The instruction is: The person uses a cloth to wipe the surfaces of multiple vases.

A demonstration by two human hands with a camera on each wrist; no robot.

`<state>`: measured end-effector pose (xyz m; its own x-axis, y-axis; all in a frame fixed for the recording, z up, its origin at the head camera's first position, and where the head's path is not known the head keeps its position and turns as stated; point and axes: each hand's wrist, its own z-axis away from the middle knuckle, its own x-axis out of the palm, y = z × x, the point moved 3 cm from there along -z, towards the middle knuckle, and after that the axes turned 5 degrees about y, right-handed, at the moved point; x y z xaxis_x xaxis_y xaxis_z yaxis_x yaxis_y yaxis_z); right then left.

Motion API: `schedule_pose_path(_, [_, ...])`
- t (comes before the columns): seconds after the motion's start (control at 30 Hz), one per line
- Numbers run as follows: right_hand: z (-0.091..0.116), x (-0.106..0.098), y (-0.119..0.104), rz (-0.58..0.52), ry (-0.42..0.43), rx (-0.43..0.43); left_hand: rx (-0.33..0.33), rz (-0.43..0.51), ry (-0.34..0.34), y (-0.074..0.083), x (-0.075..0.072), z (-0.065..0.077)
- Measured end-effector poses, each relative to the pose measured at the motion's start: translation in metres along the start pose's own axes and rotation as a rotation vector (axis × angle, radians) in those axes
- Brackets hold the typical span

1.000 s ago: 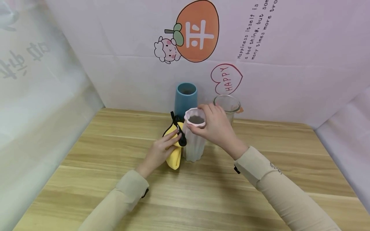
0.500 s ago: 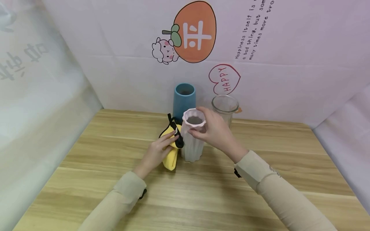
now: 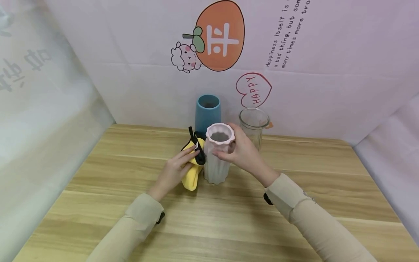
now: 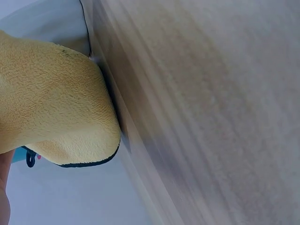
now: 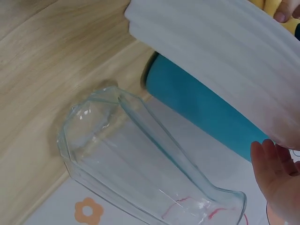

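Note:
A pinkish-white fluted vase (image 3: 216, 167) stands upright on the table, its round mouth facing up. My right hand (image 3: 247, 153) holds its neck from the right, thumb in front and fingers behind. In the right wrist view, the pale vase (image 5: 211, 47) slants across the top with my right hand (image 5: 276, 176) at its neck. My left hand (image 3: 171, 174) pinches a folded yellow cloth (image 3: 190, 181) with black edging close to the vase's left side. Fluffy yellow cloth (image 4: 61, 103) fills the left of the left wrist view; only a bit of that hand shows.
Behind the pale vase stands a blue vase (image 3: 207, 117). To its right is a clear glass vase (image 3: 255, 126), seen in full as a ribbed glass vase (image 5: 126, 150) in the right wrist view. A printed white cloth (image 3: 147, 91) hangs along the wooden table's (image 3: 294, 182) back edge.
My right hand has slid a little down from the vase's rim to its neck. The cloth and my left hand have shifted slightly left. The head view has drifted a little.

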<state>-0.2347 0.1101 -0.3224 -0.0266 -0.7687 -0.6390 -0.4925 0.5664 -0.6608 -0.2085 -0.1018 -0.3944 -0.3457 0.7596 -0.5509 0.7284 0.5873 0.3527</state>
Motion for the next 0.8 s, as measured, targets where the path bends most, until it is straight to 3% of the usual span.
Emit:
schedule_pose_path(0.37, [0.0006, 0.0005, -0.0003, 0.022, -0.007, 0.004, 0.009, -0.006, -0.005, 0.0011, -0.0009, -0.001])
schedule_pose_path(0.8, [0.0028, -0.0004, -0.0054, 0.192, 0.033, -0.149, -0.007, -0.003, -0.02, 0.0003, -0.0012, 0.0017])
